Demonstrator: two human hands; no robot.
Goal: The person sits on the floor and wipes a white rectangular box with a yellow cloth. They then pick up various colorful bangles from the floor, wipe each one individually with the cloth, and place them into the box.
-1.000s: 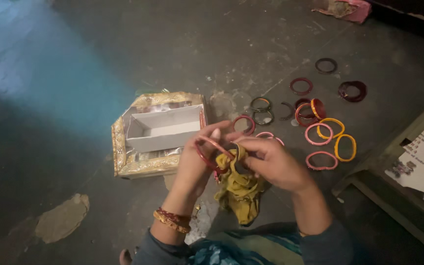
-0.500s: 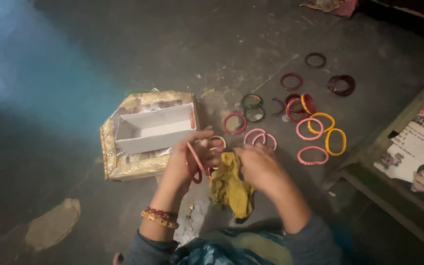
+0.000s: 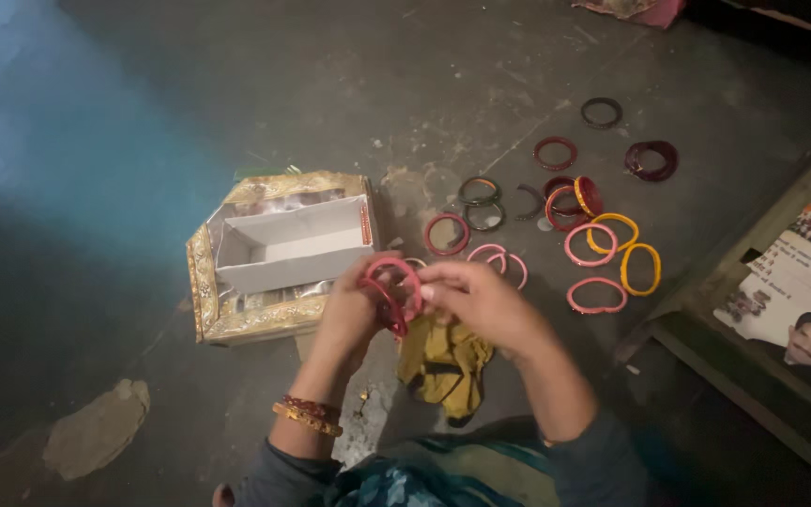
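My left hand [image 3: 349, 314] and my right hand [image 3: 476, 300] meet in the middle of the head view, both gripping a small bunch of red bangles [image 3: 389, 293]. A mustard-yellow cloth [image 3: 445, 361] hangs from under my right hand. Just behind my left hand sits an open white box [image 3: 293, 246] resting on a gold-patterned tray [image 3: 237, 319]. My left wrist wears red and gold bangles [image 3: 310, 415].
Several loose bangles lie on the dark floor to the right: pink ones [image 3: 499, 255], yellow ones [image 3: 640, 268], dark red ones [image 3: 651, 160]. A wooden frame with printed paper [image 3: 800, 291] fills the right edge. A pale floor patch [image 3: 96, 430] lies at lower left.
My hands have drawn closer together, and the red bangles are now gathered between them. The view has shifted a little, so the box sits further right.
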